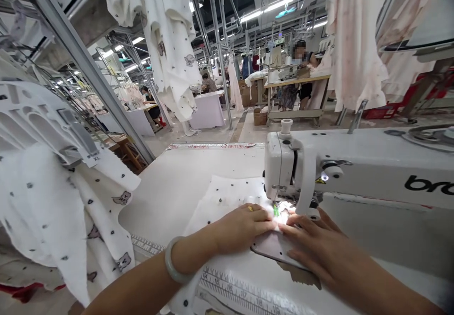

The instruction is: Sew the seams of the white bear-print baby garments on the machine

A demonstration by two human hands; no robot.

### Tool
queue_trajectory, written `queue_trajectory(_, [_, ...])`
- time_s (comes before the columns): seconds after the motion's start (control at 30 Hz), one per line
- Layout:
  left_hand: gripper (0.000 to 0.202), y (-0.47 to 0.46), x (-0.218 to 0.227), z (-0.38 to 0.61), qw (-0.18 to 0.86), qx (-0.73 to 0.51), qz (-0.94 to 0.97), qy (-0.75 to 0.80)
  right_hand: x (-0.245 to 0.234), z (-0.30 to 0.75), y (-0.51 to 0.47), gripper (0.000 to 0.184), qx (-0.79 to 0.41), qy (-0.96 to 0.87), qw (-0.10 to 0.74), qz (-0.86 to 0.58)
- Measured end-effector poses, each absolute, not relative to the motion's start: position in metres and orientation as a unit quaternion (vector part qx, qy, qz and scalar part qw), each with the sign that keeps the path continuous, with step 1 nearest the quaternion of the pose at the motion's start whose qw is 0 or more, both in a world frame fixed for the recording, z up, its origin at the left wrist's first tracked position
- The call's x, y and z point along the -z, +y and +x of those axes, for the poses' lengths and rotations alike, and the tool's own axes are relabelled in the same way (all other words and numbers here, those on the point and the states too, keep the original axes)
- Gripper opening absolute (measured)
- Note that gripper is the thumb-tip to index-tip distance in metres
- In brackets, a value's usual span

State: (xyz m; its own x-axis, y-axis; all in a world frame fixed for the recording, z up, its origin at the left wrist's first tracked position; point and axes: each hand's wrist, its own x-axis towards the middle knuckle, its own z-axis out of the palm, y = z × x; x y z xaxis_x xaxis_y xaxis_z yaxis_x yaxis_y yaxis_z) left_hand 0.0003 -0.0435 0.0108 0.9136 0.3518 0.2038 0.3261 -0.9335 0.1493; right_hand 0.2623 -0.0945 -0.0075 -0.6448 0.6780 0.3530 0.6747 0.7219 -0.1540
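Observation:
White fabric with small dark spots lies under the needle area of a sewing machine. My left hand, a pale bangle on its wrist and a ring on one finger, bends over the fabric with its fingers together, gripping it just left of the needle. Light shines on a green piece beside the presser foot. To the right, my right hand rests with fingers stretched and spread, tips on the cloth near the foot. The fabric under both palms is hidden.
A printed ruler strip runs along the table's front edge. At left hang spotted fabric pieces from a grey-white clamp rack. More cloth hangs above; pink garments hang at right. A person sits at a farther table.

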Motion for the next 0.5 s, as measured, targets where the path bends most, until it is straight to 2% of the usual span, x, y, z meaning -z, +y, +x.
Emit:
queue_trajectory(0.23, [0.032,-0.034,-0.013,0.006,0.066,-0.107,0.974,0.187,0.018,0.265,-0.091,0.046,0.067,-0.894,0.227,-0.380])
queue_trajectory(0.5, [0.036,-0.024,-0.011,0.011,0.075,-0.086,0.968,0.222,0.016,0.268,-0.090,0.042,0.024,-0.893,0.221,-0.391])
